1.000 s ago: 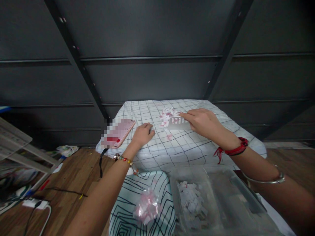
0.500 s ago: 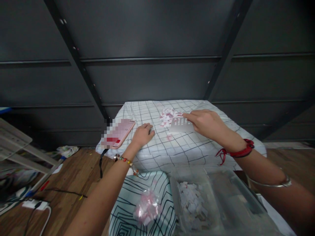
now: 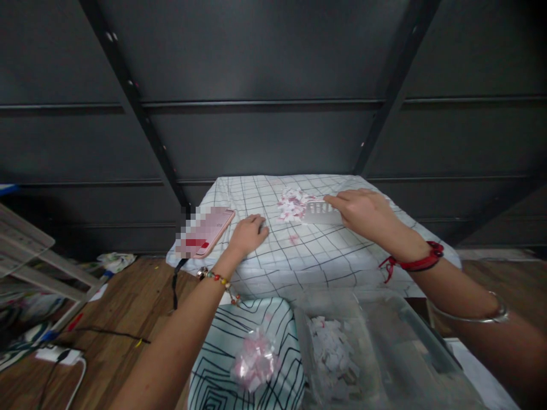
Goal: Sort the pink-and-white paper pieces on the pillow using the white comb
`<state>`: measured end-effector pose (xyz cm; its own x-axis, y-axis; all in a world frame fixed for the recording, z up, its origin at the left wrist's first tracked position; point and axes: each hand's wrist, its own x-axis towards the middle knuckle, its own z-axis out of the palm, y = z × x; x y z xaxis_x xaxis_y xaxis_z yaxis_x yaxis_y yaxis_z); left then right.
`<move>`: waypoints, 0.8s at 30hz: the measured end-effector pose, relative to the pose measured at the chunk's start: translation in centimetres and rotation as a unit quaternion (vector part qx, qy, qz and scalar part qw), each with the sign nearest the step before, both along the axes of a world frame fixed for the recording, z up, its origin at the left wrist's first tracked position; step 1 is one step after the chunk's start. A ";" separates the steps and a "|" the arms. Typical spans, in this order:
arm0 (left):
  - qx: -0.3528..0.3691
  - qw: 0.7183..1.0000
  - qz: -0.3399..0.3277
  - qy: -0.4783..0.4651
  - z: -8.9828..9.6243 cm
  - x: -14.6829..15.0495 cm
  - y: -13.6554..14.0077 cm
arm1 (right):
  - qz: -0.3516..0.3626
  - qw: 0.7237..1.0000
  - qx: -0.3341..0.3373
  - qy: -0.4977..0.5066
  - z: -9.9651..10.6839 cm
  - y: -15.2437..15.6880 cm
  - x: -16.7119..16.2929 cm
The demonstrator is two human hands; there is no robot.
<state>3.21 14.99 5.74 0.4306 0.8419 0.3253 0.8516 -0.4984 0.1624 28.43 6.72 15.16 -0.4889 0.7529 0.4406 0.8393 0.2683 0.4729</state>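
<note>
Nearest us: bag of pink bits (image 3: 255, 360) on the line-patterned pad (image 3: 210, 341), clear bin (image 3: 440, 348) just right of it, white scraps (image 3: 333, 344) in its left part. Next, our left hand (image 3: 249, 234) lies palm-down on the grid-clothed desk (image 3: 273, 262) — fingers extended, nothing gripped — just beside the phone (image 3: 216, 225). Our right hand (image 3: 363, 213) is clamped on the white slotted scraper (image 3: 321, 217), its left end at the pink-and-white pile (image 3: 294, 203). Dark panels (image 3: 265, 139) behind.
</note>
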 end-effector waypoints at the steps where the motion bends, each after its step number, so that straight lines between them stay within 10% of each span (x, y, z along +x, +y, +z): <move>1: 0.001 1.000 -0.001 0.001 0.0 0.0 0.0 | -0.005 1.000 0.006 -0.003 0.0 0.0 0.1; 24: 0.006 1.000 -0.005 -0.015 0.1 0.0 -0.1 | 0.083 0.994 0.019 0.064 -1.2 0.3 -1.8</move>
<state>3.20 14.86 5.80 0.4294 0.8334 0.3478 0.8415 -0.5091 0.1809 26.60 6.97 13.91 -0.5432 0.6480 0.5338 0.8389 0.3928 0.3768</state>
